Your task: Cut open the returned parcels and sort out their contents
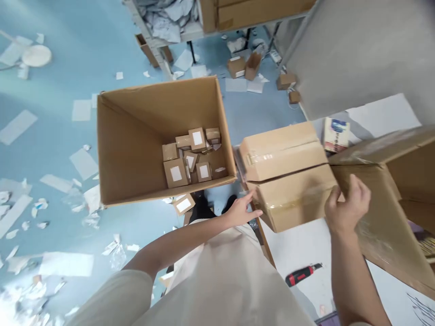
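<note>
Two taped brown cardboard boxes lie side by side on the white table (307,253), the farther box (283,149) and the nearer box (299,194). My left hand (244,209) is at the left end of the nearer box, thumb and fingers spread, seemingly touching its edge. Over that box's right end is my right hand (348,203), fingers loosely bent and thumb apart, with nothing visible in it. A shadow falls on the box beside it. To the left, a large open carton (136,140) contains several small brown boxes (176,174), some with white labels.
A red and black utility knife (302,274) lies on the table, blade end showing. Another large open carton (384,217) stands at the right, near a small printed box (335,135). Paper scraps (68,265) litter the blue floor. A shelf (193,32) stands ahead.
</note>
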Tool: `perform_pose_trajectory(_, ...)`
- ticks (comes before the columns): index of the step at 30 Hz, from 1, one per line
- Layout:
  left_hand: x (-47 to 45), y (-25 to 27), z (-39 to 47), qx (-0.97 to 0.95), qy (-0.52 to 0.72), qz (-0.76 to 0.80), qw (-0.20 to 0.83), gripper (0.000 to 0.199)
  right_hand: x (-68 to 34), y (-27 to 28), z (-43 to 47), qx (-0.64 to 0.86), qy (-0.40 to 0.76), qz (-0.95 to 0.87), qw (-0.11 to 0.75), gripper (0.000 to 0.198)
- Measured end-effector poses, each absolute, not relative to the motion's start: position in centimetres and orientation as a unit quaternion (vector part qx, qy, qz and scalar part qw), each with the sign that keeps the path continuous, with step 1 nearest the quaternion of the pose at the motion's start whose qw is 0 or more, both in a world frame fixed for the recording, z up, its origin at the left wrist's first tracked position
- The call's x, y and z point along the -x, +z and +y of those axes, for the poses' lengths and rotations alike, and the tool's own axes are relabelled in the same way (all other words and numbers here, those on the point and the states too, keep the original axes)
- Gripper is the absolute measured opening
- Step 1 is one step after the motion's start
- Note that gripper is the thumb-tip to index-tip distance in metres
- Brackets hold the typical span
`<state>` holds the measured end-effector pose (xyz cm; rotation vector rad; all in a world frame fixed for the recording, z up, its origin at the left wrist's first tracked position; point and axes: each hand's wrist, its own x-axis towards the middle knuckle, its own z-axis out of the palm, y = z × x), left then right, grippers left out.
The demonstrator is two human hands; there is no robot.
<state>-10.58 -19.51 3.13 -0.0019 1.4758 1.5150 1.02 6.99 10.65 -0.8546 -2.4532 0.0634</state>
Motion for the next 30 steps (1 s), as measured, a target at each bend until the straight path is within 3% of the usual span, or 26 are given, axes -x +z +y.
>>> perform_pose_trajectory(3, 16.9, 1.5, -23.1, -0.124, 0.636, 0.605, 0.463, 0.059, 9.3, 12.7, 2.2, 0.176, 0.035, -0.962, 0.208, 0.051)
perform_pose_trajectory(7, 28.2, -4.9, -30.0, -0.057, 0.619, 0.666, 0.411, 0.052, 25.9, 10.0, -6.6, -0.020, 0.079, -0.996, -0.034, 0.046)
perform_pose_trajectory(10, 36.2, -13.1, -36.6, 0.072, 0.527, 0.744, 0.403, 0.046, 36.6, 1.8, -12.9, -0.104, 0.081, -0.968, -0.212, 0.042)
perform_pose_trajectory(15, 43.4, -29.4, -48.8, 0.263, 0.368, 0.789, 0.416, 0.056, 47.6, -19.6, -21.5, -0.085, 0.087, -0.898, -0.422, 0.031)
perform_pose_trajectory(19, 44.6, -40.8, -55.8, 0.330, 0.322, 0.784, 0.416, 0.068, 51.1, -35.7, -27.5, -0.061, 0.093, -0.869, -0.483, 0.026)
perform_pose_trajectory(22, 44.7, -47.1, -58.0, 0.343, 0.324, 0.780, 0.411, 0.073, 51.8, -44.4, -31.7, -0.074, 0.133, -0.853, -0.500, 0.045)
perform_pose_trajectory(27, 45.1, -53.3, -58.0, 0.328, 0.381, 0.773, 0.387, 0.085, 51.2, -52.8, -35.9, -0.073, 0.224, -0.836, -0.495, 0.101)
perform_pose_trajectory(30, 45.8, -54.7, -57.0, 0.331, 0.393, 0.771, 0.376, 0.087, 50.2, -55.1, -36.3, 0.001, 0.310, -0.834, -0.456, 0.102)
